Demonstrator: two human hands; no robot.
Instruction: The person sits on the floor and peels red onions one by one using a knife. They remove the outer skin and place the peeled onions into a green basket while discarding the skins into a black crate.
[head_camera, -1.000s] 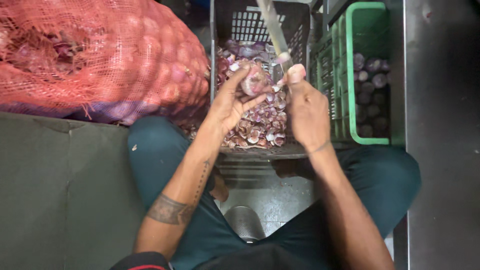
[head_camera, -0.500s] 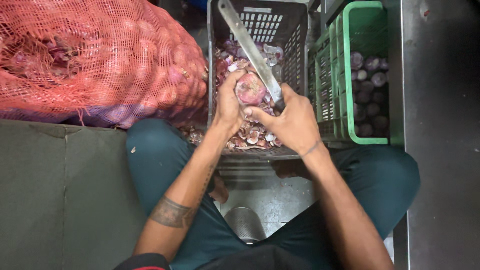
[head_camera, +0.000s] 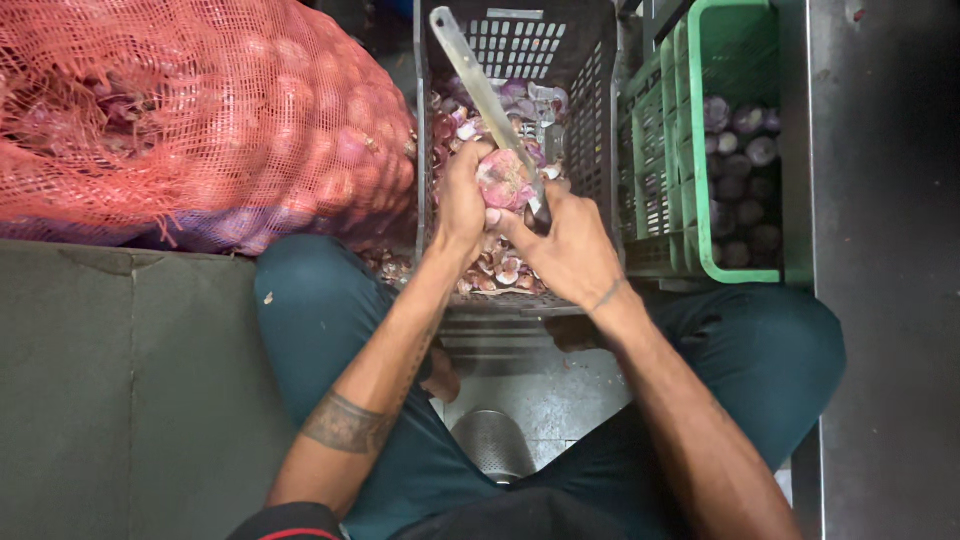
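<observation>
Left hand (head_camera: 462, 200) curled around a round, papery pink onion (head_camera: 503, 178), right hand (head_camera: 565, 248) clenched on a long flat steel knife (head_camera: 487, 97), slatted dark plastic crate (head_camera: 595, 100) of peels below

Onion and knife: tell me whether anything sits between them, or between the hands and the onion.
Nothing visible does. The left hand cups the onion directly, and the knife, gripped in the right hand, lies against the onion's right side over the dark crate of peels.
</observation>
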